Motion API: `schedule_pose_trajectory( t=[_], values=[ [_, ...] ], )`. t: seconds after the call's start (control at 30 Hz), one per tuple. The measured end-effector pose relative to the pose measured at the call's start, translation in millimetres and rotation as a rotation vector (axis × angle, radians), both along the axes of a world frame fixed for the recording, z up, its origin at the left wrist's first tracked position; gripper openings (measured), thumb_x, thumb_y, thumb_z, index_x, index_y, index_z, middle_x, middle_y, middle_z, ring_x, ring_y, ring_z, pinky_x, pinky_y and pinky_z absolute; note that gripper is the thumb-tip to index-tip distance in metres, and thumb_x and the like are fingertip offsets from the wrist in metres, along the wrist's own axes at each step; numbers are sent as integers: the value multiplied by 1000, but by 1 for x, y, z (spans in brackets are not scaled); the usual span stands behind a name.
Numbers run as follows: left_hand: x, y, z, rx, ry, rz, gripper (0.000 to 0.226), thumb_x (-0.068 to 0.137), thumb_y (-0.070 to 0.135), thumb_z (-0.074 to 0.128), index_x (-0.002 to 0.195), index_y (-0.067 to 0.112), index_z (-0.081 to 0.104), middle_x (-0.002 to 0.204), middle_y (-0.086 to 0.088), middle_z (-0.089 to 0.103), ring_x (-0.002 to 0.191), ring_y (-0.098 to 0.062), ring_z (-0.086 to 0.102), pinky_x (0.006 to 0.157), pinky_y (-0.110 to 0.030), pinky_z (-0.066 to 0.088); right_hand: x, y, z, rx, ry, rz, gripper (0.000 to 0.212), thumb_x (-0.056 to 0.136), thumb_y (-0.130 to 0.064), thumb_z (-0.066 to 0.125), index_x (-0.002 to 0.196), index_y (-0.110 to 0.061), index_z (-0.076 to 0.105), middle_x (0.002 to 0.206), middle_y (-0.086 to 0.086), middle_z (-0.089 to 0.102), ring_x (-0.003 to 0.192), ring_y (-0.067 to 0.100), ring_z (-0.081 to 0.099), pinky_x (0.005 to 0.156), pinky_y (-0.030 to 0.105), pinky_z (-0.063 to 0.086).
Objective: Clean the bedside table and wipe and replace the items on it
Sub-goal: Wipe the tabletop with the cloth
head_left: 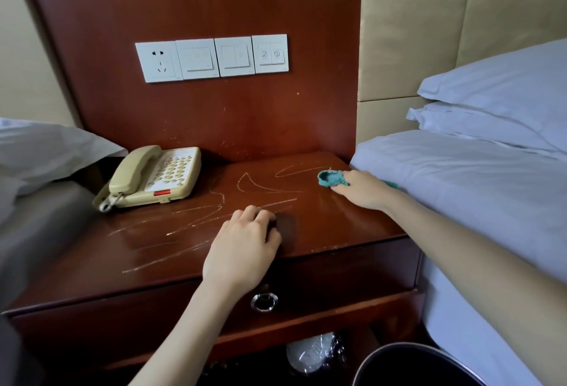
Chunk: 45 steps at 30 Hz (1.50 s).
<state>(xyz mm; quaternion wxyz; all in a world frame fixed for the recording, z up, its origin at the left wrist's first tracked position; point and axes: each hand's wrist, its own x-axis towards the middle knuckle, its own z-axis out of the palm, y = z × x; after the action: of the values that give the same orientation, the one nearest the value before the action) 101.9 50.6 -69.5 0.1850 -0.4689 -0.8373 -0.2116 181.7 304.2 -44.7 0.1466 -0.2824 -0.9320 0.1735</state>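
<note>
Dark bin (408, 364) is seen nearest, at near right, below the table (337, 226); a drawer w/ ring pull (264, 301) is set under the table's near edge; left hand (242, 244) is rested on the top near the front middle, fingers curled over a dark patch; whether sth is held cannot be told; right hand (363, 191) is laid flat on a teal cloth (331, 178), pressed to the far right corner, just beside the bed (460, 186); pale streaks are seen across the top; beige phone (156, 175) is seen at far left, handset on cradle; switch panel (211, 57) is fixed to the backboard above.
</note>
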Motion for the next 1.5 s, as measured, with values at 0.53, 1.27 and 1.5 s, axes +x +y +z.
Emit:
schedule_pose_trajectory(
  t=[0.53,1.27,1.5],
  values=[
    [-2,0,-1,7,-9,-7,35,93,35,39,122,24,55,121,8,54,107,-16,46,89,-28,40,30,-37,-6,-67,7,401,51,79,-65,50,128,-58,40,122,-41,51,119,-14,46,98,13,32],
    [-2,0,-3,99,-22,-9,30,91,33,42,116,23,57,115,8,56,106,-15,49,84,-27,40,-22,0,2,-53,-15,144,21,93,-47,49,81,-35,60,80,-15,59,79,7,57,61,22,37],
    [-4,-13,8,323,-221,-112,18,87,12,53,99,19,65,95,8,59,91,-9,55,78,-15,40,0,-47,-2,-118,-71,348,56,91,-51,50,144,-33,39,149,-11,41,137,11,36,115,37,25]
  ],
)
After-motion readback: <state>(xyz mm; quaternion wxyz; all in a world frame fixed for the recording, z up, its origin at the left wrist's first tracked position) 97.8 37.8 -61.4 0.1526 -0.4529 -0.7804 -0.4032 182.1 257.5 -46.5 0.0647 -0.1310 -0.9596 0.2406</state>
